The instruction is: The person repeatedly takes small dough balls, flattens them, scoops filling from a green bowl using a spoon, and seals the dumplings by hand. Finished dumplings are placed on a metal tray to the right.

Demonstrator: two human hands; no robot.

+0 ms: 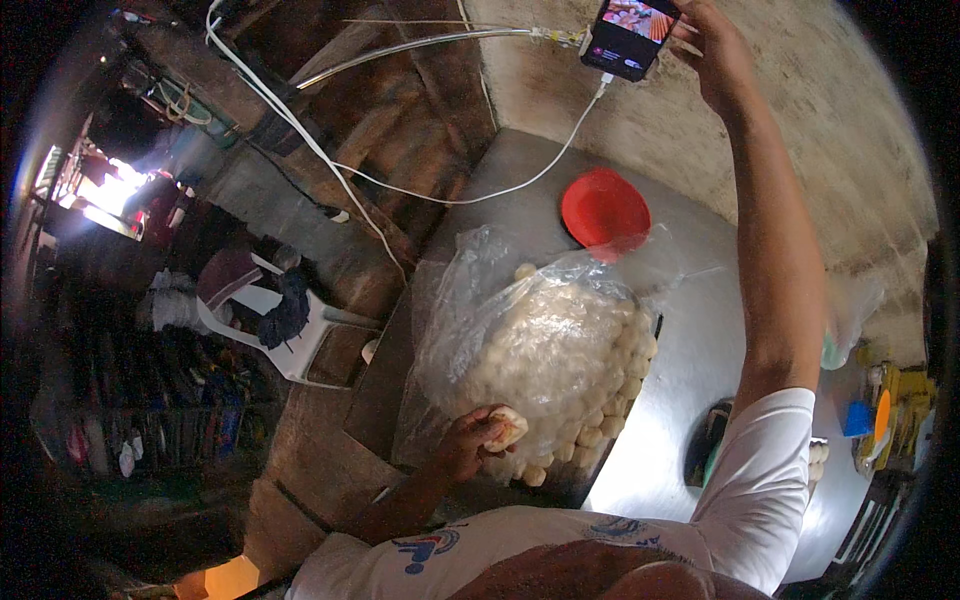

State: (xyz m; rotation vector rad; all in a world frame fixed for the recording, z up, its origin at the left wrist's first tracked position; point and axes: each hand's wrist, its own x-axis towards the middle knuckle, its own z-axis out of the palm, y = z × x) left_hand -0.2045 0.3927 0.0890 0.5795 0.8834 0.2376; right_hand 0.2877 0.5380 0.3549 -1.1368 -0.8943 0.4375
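My left hand [472, 442] grips a piece of pale dough or bun [507, 429] with reddish-brown showing in its middle. Just beyond it, many round pale dough balls [592, 435] sit close together on a dark tray. A crumpled clear plastic sheet [465, 300] covers most of them. High at the upper right, my right hand [712, 52] is at the right edge of a lit phone [628, 37]. Its fingers are partly cut off by the frame, so whether they grip the phone is unclear. The phone is by the end of a metal holder arm [420, 46].
A red plastic plate [604, 206] lies behind the dough balls on the grey metal table [690, 315]. A white charging cable [517, 196] hangs from the phone across the table's far side. A white plastic chair [300, 356] holding dark cloth stands left. A rough wall [817, 127] rises behind.
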